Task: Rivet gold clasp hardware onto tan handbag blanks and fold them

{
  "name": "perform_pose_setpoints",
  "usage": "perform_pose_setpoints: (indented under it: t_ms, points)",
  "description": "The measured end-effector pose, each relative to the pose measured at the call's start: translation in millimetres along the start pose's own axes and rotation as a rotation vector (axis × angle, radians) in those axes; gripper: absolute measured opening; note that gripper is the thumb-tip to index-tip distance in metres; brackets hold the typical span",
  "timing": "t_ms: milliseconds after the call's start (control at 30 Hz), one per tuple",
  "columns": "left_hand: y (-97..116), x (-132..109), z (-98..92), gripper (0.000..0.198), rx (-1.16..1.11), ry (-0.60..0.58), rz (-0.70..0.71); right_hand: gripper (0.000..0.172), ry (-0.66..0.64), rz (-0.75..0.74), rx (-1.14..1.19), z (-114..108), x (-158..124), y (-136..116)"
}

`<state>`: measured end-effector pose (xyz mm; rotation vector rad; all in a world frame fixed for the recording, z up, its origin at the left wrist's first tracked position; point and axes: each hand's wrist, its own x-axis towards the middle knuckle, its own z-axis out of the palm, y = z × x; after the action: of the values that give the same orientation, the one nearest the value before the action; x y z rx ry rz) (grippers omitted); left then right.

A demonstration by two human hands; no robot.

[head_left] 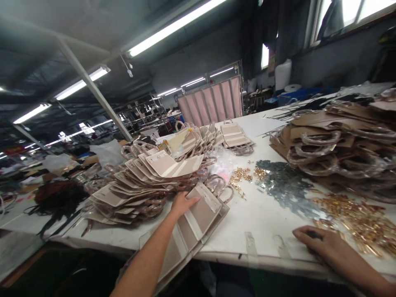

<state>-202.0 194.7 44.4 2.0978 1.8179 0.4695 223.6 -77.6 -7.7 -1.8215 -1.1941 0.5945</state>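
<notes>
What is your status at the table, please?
Left hand flat on panel. Right hand on table, beside gold fittings. Panel stack close left, not blocking.

1. A heap of grey metal pieces (284, 185) lies spread on the white table (266, 222).
2. Just left of that heap, small gold fittings (241, 176) are scattered.
3. Right of it rises a pile of brown panels (337, 144).
4. Well left of it, a stack of beige panels (145, 181) fans out.
5. Far behind it stands a pink screen (213, 101).
6. Farthest left of it lie black straps (57, 198).
</notes>
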Motion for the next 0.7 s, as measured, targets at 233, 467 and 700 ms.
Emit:
perform_pose_setpoints:
  t_ms: [233,467,700]
  points:
    - [39.8,-15.1,-57.6,0.043,-0.029,0.064,0.126,0.056,-0.229,0.109,0.03,-6.5,-0.6,-1.7]
    - [110.6,-111.5,-122.6,0.039,-0.022,0.031,0.369,0.076,-0.345,-0.012,0.286,-5.7,-23.9,-82.3]
    - [149.5,-213.0,-114.1,0.036,-0.013,-0.125,0.493,0.053,-0.875,-0.158,0.553,-25.8,-47.8,-101.2]
